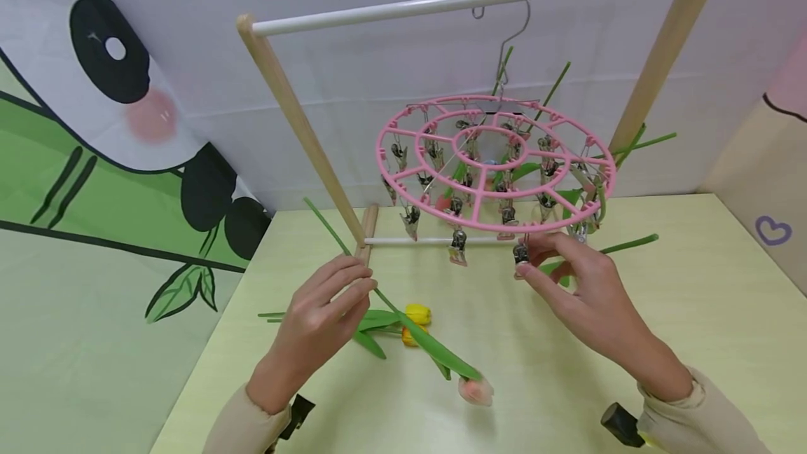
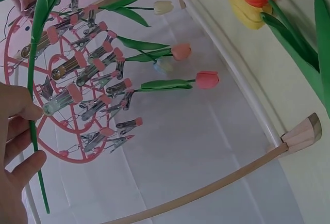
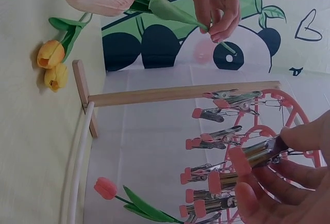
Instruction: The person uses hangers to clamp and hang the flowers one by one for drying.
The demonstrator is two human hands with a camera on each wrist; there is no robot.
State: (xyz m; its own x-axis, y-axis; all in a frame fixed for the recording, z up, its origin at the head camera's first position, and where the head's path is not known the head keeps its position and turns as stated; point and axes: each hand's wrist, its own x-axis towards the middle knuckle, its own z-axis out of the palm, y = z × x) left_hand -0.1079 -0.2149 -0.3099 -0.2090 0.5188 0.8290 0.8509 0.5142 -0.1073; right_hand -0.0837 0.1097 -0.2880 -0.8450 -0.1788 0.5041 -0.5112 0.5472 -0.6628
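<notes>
My left hand (image 1: pixel 326 307) pinches the green stem of a pale pink tulip (image 1: pixel 476 391), whose bloom points down and right over the table. A pink round clip hanger (image 1: pixel 479 205) with many metal clips hangs by its hook from a rack. At its front edge, my right hand (image 1: pixel 592 293) holds one dangling clip (image 1: pixel 520 253) between thumb and fingers. In the right wrist view that clip (image 3: pixel 255 154) has pink tips and nothing is seen between them. Several tulips, among them a coral one (image 2: pixel 207 79) and a white one (image 2: pixel 163 8), hang bloom-down from other clips.
Yellow tulips (image 1: pixel 417 314) lie on the pale table (image 1: pixel 378 405) behind the held stem. The rack has wooden legs (image 1: pixel 302 132) and a white top bar (image 1: pixel 403 7). A cloth with a panda drawing (image 1: pixel 151 76) covers the wall at left.
</notes>
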